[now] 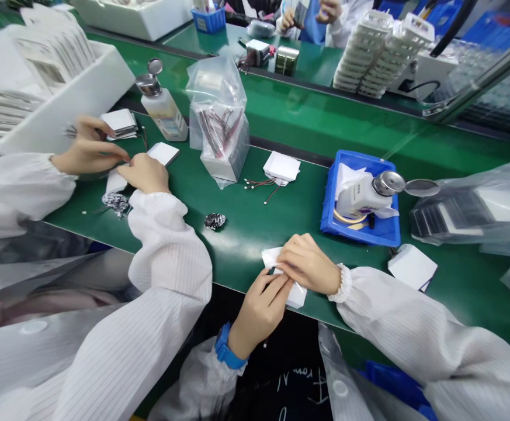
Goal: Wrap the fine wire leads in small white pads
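My left hand [261,307], with a blue watch at its wrist, grips a flat white pack [297,295] at the table's front edge. A small white connector [266,344] hangs below that hand. My right hand [309,263] is closed over the pack's upper end, its fingers pinching a white wipe-like piece [271,257]. Both hands' fingertips meet there, hiding most of the contact. Beyond them lie white packs with thin wires [282,168]. A crumpled black-and-silver ball [215,221] rests to the left.
A blue basket [322,219] holds a pump bottle [360,196] and white wipes. At right are a white pack [412,266] and bagged packs [451,216]. A bagged box of wires [224,152] stands further back. A co-worker's hands [147,174] work at left near another bottle [165,111].
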Demonstrator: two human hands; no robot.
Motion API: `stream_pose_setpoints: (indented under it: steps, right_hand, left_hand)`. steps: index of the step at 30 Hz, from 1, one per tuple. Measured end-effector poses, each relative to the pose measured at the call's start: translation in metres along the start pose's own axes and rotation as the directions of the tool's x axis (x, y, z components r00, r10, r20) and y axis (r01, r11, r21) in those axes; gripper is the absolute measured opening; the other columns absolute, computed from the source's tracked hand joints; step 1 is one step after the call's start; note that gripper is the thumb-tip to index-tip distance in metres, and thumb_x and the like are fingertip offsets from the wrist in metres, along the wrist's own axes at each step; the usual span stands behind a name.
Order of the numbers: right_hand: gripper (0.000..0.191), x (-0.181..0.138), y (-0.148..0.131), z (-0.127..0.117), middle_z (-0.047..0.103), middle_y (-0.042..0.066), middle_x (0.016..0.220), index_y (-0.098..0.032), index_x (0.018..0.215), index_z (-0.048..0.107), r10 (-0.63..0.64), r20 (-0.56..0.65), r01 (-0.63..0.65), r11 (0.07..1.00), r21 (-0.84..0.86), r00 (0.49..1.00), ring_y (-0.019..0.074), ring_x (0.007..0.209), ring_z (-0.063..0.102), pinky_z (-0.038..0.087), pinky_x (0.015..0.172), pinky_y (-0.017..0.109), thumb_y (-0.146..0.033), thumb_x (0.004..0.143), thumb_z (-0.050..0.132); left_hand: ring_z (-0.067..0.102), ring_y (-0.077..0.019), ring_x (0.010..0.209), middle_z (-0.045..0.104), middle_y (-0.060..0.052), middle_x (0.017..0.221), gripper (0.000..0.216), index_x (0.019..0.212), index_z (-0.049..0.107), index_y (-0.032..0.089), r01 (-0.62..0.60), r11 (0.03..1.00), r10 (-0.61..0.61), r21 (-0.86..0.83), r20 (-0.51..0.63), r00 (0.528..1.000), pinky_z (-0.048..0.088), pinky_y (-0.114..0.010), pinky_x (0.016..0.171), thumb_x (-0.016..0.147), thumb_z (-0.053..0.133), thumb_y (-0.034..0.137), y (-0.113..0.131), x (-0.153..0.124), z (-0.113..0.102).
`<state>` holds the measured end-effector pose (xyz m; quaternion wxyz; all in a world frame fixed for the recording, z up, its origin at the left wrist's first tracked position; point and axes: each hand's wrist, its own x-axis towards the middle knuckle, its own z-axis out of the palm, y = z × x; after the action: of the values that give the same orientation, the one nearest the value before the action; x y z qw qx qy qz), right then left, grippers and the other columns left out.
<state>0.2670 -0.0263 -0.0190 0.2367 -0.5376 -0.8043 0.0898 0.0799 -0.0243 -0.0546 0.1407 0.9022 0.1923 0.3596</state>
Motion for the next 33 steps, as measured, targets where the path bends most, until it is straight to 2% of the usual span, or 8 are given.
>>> stream_pose_setpoints:
  steps: [4, 8, 11, 17, 20, 24, 29, 33]
  right_hand:
    - [0.015, -0.003, 0.000, 0.000, 0.067, 0.005, 0.082, -0.018, 0.090, 0.063, 0.050, -0.169, -0.045, 0.998, 0.036, 0.984, 0.0182, 0.081, 0.055, 0.037, 0.073, 0.035, -0.023, 0.098, 0.052]
    - [0.011, -0.011, 0.003, -0.008, 0.066, 0.005, 0.086, -0.020, 0.093, 0.064, 0.294, -0.433, -0.160, 0.934, 0.321, 0.852, 0.0166, 0.079, 0.061, 0.047, 0.069, 0.032, -0.021, 0.097, 0.054]
    - [0.011, -0.020, 0.006, -0.014, 0.067, 0.005, 0.088, -0.020, 0.094, 0.065, 0.394, -0.450, -0.225, 0.896, 0.383, 0.802, 0.0165, 0.080, 0.063, 0.051, 0.068, 0.030, -0.020, 0.096, 0.055]
    - [0.041, -0.038, 0.008, -0.007, 0.067, 0.015, 0.117, -0.016, 0.137, 0.050, 0.147, -0.339, -0.160, 0.987, -0.010, 0.929, 0.0235, 0.107, 0.064, 0.055, 0.090, 0.039, -0.013, 0.096, 0.050]
    - [0.041, -0.041, 0.008, -0.004, 0.064, 0.017, 0.124, -0.015, 0.136, 0.051, 0.050, -0.346, -0.106, 0.984, -0.144, 0.937, 0.0269, 0.117, 0.058, 0.053, 0.097, 0.045, -0.009, 0.095, 0.051]
    - [0.023, -0.041, 0.010, -0.005, 0.066, 0.015, 0.117, -0.016, 0.113, 0.064, 0.083, -0.322, -0.120, 0.988, -0.096, 0.943, 0.0265, 0.115, 0.057, 0.054, 0.095, 0.047, -0.011, 0.094, 0.052]
    - [0.018, -0.043, 0.008, -0.012, 0.067, 0.015, 0.113, -0.015, 0.110, 0.065, 0.045, -0.304, -0.073, 0.994, -0.081, 0.952, 0.0274, 0.116, 0.057, 0.055, 0.094, 0.047, -0.016, 0.094, 0.056]
    - [0.027, -0.045, -0.004, -0.019, 0.069, 0.015, 0.109, -0.011, 0.117, 0.062, -0.175, -0.315, 0.149, 0.983, -0.106, 0.933, 0.0253, 0.114, 0.060, 0.055, 0.091, 0.043, -0.012, 0.092, 0.051]
  left_hand:
    - [0.062, -0.0204, 0.095, 0.072, -0.010, 0.110, 0.031, 0.115, 0.065, 0.009, 0.000, 1.000, 0.000, 0.003, 0.021, 1.000, 0.055, -0.048, 0.100, 0.088, 0.052, -0.002, 0.000, -0.001, 0.000]
    - [0.062, -0.0232, 0.110, 0.068, -0.013, 0.119, 0.040, 0.124, 0.061, 0.010, -0.001, 1.000, 0.001, 0.019, -0.023, 1.000, 0.055, -0.046, 0.101, 0.089, 0.049, -0.003, 0.000, -0.003, 0.001]
    - [0.054, -0.0264, 0.128, 0.065, -0.013, 0.126, 0.041, 0.128, 0.058, 0.011, -0.047, 0.999, 0.049, 0.022, -0.086, 0.995, 0.051, -0.046, 0.104, 0.089, 0.052, -0.001, 0.000, -0.004, 0.001]
    - [0.048, -0.0314, 0.134, 0.056, -0.010, 0.143, 0.050, 0.136, 0.053, 0.009, -0.178, 0.982, 0.154, 0.065, 0.276, 0.949, 0.041, -0.050, 0.111, 0.097, 0.054, 0.041, 0.007, -0.007, -0.015]
    - [0.050, -0.0313, 0.132, 0.058, -0.009, 0.140, 0.040, 0.135, 0.054, 0.010, -0.183, 0.975, 0.138, 0.126, 0.304, 0.943, 0.041, -0.052, 0.110, 0.098, 0.052, 0.026, 0.010, -0.013, -0.025]
    - [0.056, -0.0288, 0.124, 0.063, -0.012, 0.132, 0.047, 0.136, 0.053, 0.008, -0.135, 0.978, 0.082, 0.157, 0.308, 0.948, 0.046, -0.050, 0.107, 0.091, 0.042, 0.000, 0.011, -0.016, -0.034]
    - [0.044, -0.0361, 0.136, 0.044, -0.019, 0.149, 0.054, 0.141, 0.048, 0.013, -0.022, 0.986, -0.045, 0.162, 0.400, 0.915, 0.053, -0.049, 0.101, 0.088, 0.045, 0.002, 0.013, -0.011, -0.040]
    - [0.046, -0.0332, 0.135, 0.049, -0.020, 0.144, 0.052, 0.142, 0.044, 0.008, 0.019, 0.995, -0.052, 0.101, 0.338, 0.940, 0.052, -0.049, 0.103, 0.090, 0.045, 0.008, 0.013, -0.004, -0.042]
